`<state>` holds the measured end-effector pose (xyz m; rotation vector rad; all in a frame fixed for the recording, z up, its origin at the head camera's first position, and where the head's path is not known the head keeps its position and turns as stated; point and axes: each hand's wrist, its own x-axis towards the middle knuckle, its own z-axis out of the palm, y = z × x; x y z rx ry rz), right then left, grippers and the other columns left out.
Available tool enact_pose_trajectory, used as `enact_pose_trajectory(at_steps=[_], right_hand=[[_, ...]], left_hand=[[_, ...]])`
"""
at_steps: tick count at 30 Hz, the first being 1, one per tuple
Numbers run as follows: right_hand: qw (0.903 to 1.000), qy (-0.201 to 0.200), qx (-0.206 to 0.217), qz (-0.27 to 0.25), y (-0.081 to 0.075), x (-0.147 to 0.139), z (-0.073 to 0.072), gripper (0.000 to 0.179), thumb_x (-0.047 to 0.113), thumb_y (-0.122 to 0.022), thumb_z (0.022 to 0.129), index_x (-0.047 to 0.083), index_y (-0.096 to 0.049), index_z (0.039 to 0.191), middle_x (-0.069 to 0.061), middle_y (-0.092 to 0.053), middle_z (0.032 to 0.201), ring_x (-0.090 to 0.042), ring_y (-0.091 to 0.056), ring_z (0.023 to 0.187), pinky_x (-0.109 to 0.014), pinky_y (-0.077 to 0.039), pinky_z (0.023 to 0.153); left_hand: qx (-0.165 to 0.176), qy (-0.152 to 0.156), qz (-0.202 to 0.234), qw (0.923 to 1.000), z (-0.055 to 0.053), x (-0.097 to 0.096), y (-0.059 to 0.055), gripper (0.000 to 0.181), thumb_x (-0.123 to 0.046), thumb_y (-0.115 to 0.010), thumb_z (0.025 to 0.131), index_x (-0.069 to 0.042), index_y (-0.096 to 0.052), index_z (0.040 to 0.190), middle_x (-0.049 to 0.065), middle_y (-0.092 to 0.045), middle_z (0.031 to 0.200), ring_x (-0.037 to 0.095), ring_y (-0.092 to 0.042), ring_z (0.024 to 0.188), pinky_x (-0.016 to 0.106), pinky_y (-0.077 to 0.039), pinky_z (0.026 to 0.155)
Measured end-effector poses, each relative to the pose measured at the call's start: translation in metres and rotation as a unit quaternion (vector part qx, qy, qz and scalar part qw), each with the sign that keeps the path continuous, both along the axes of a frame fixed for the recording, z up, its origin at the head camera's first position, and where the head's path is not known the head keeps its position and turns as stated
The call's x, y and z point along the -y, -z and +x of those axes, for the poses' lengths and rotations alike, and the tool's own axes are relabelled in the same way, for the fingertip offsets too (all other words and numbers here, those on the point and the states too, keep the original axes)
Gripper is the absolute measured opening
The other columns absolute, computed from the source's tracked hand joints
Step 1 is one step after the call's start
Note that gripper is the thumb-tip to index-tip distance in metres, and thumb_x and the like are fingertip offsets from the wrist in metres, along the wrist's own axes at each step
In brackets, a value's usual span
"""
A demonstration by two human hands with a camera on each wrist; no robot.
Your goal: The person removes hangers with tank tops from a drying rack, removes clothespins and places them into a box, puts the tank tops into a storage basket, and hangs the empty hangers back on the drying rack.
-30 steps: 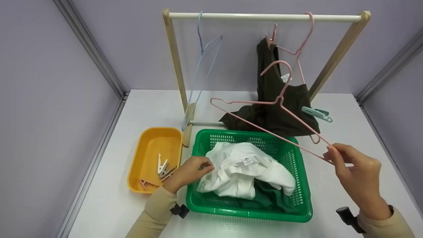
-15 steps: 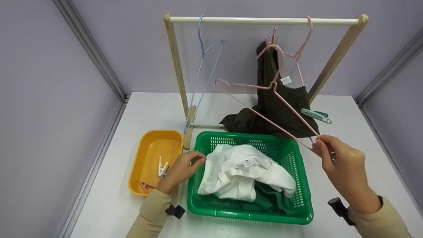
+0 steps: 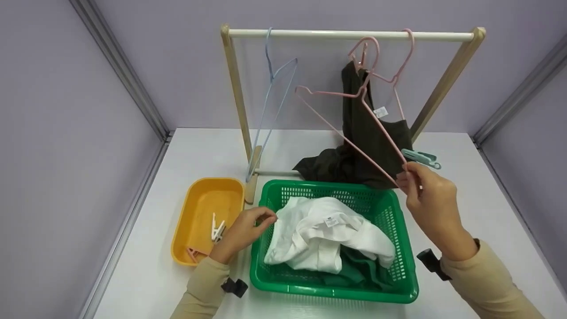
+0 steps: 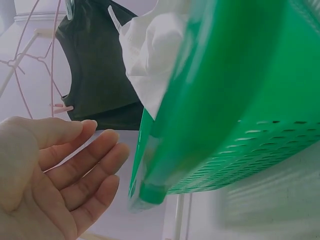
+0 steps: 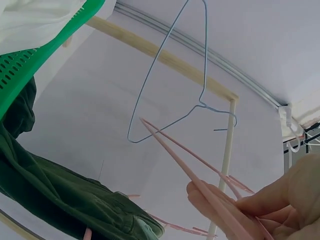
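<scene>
My right hand (image 3: pixel 432 201) pinches one lower corner of a pink hanger (image 3: pixel 339 94), which is raised in front of the rack with its hook close below the bar. Behind it a dark garment (image 3: pixel 361 124) hangs from another pink hanger (image 3: pixel 395 79), with a pink clip at its top and a mint-green clip (image 3: pixel 421 158) at its right edge. My left hand (image 3: pixel 243 228) holds nothing, its fingers loosely bent at the left rim of the green basket (image 3: pixel 334 290). White clothing (image 3: pixel 328 230) lies in that basket over a dark green garment (image 3: pixel 354 270).
A rack with a white bar (image 3: pixel 310 33) and wooden legs stands at the back. A blue hanger (image 3: pixel 271 88) hangs at its left end. The yellow tray (image 3: pixel 208 190) left of the basket holds several clips (image 3: pixel 217 230). Walls rise on both sides.
My right hand has moved left and up, lifting the pink hanger toward the bar. The left hand has drawn back slightly to the left from the white clothing.
</scene>
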<state>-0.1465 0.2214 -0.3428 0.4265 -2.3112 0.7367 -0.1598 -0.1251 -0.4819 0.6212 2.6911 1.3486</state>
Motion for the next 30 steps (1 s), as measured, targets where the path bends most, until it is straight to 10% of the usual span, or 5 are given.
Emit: enact_pose_trajectory(at_steps=[13, 20, 30], right_hand=[[0.9989, 0.023, 0.028, -0.031, -0.011, 0.018, -0.009, 0.017, -0.009, -0.053, 0.092, -0.016, -0.061, 0.105, -0.027, -0.071, 0.088, -0.037, -0.072, 0.079, 0.01, -0.031, 0.078], [0.998, 0.035, 0.034, -0.04, -0.015, 0.027, -0.02, 0.018, -0.006, -0.051, 0.094, -0.014, -0.062, 0.105, -0.026, -0.072, 0.089, -0.036, -0.073, 0.08, -0.044, -0.056, 0.072], [0.9968, 0.036, 0.052, -0.05, -0.011, 0.033, -0.036, 0.018, -0.005, -0.051, 0.094, -0.016, -0.061, 0.105, -0.028, -0.071, 0.09, -0.037, -0.073, 0.08, -0.046, -0.058, 0.072]], left_hand=[[-0.003, 0.017, 0.009, 0.9998, -0.001, -0.002, 0.003, 0.024, -0.026, -0.054, 0.099, -0.005, -0.067, 0.102, 0.007, -0.072, 0.1, 0.018, -0.066, 0.091, 0.027, -0.055, 0.085], [-0.007, 0.025, 0.007, 0.9996, -0.003, -0.005, 0.004, 0.025, -0.026, -0.054, 0.099, -0.004, -0.067, 0.101, 0.007, -0.071, 0.1, 0.019, -0.066, 0.091, 0.027, -0.055, 0.085], [0.007, 0.029, 0.011, 0.9995, 0.0, -0.007, 0.004, 0.023, -0.023, -0.055, 0.098, -0.004, -0.067, 0.101, 0.012, -0.071, 0.101, 0.018, -0.064, 0.091, 0.028, -0.055, 0.086]])
